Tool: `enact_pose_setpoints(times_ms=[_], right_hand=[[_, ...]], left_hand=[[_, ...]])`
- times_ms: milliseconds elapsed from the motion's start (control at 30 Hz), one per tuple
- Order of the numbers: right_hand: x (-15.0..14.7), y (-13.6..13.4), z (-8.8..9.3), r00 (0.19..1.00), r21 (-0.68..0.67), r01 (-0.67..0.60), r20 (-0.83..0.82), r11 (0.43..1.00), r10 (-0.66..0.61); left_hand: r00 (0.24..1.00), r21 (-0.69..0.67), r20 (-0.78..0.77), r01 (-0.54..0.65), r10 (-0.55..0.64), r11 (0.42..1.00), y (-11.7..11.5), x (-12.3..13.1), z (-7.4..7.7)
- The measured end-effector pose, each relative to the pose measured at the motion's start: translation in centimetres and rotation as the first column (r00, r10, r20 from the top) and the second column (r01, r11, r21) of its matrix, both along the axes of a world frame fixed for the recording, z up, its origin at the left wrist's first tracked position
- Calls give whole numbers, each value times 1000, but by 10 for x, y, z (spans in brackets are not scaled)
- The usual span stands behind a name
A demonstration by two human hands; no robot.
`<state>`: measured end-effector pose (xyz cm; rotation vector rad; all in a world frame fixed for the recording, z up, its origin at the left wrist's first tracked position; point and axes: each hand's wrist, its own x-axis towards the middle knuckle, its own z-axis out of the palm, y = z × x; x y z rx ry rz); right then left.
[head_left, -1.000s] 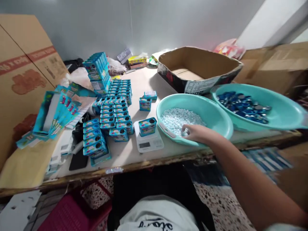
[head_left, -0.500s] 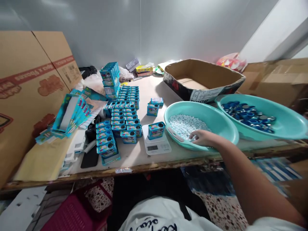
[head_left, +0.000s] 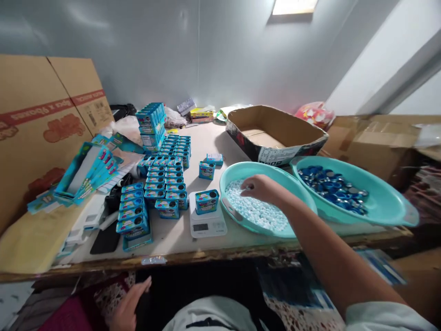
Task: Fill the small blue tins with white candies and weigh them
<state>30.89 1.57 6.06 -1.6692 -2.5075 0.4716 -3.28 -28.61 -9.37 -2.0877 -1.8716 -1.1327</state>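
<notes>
My right hand (head_left: 260,188) is over a turquoise basin (head_left: 303,204) of small white candies (head_left: 265,214). Its fingers are curled together, with a little white showing at the fingertips. To the left of this basin, a blue candy tin (head_left: 206,202) stands on a white digital scale (head_left: 208,225). My left hand (head_left: 129,305) is low in front of the table edge, fingers stretched out and holding nothing. A second basin (head_left: 386,209), on the right, contains many blue and silver lids (head_left: 332,184).
Rows of blue tins (head_left: 165,184) and a taller stack (head_left: 151,126) fill the left of the table. Two tins stand behind the scale. A black phone (head_left: 105,239) lies near the front edge. An open cardboard tray (head_left: 272,133) sits behind the basins; a large carton (head_left: 44,119) stands left.
My right hand has lifted from the near side of the candies and moved toward the far left of the basin. My left hand has come into view. The camera view has shifted.
</notes>
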Motion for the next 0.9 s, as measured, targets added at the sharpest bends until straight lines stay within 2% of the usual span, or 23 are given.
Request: enact_pose_setpoints(times_ms=[67, 167, 233, 267, 333, 400, 500, 600, 667, 733, 800, 900], right_hand=[[-18, 10, 18, 988, -14, -138, -77, 990, 137], [-46, 18, 34, 940, -19, -286, -201, 958, 277], [-59, 20, 38, 917, -9, -322, -251, 947, 309], [-63, 21, 38, 910, -4, -330, -265, 944, 318], [-63, 24, 36, 909, 10, -324, -275, 946, 314], [-56, 29, 33, 930, 14, -275, -248, 961, 270], [-37, 40, 25, 983, -50, -172, -65, 984, 169], [-23, 52, 7, 982, -161, -93, 150, 982, 118], [-18, 58, -8, 968, -216, -50, 228, 975, 100], [-17, 61, -22, 952, -263, -24, 290, 965, 102], [-18, 63, -33, 936, -297, -34, 324, 954, 134], [-25, 65, -42, 915, -348, -80, 346, 934, 207]], left_hand=[[996, 171, 62, 57, -69, 984, 35, 17, 16], [966, 400, 198, 76, -167, 913, 124, 44, 68], [909, 408, 369, 31, -196, 912, 188, 60, 104], [862, 413, 449, 35, -237, 910, 217, 67, 117], [766, 373, 573, 72, -290, 925, 261, 77, 128], [720, 299, 608, 183, -334, 937, 286, 82, 123], [712, 245, 590, 291, -380, 925, 296, 83, 101], [789, 218, 477, 320, -387, 922, 288, 84, 87], [868, 141, 302, 369, -395, 919, 279, 86, 88], [908, 68, 144, 388, -394, 919, 270, 88, 92], [916, 31, 74, 393, -394, 919, 264, 89, 97], [889, -48, 72, 457, -453, 888, 263, 88, 98]])
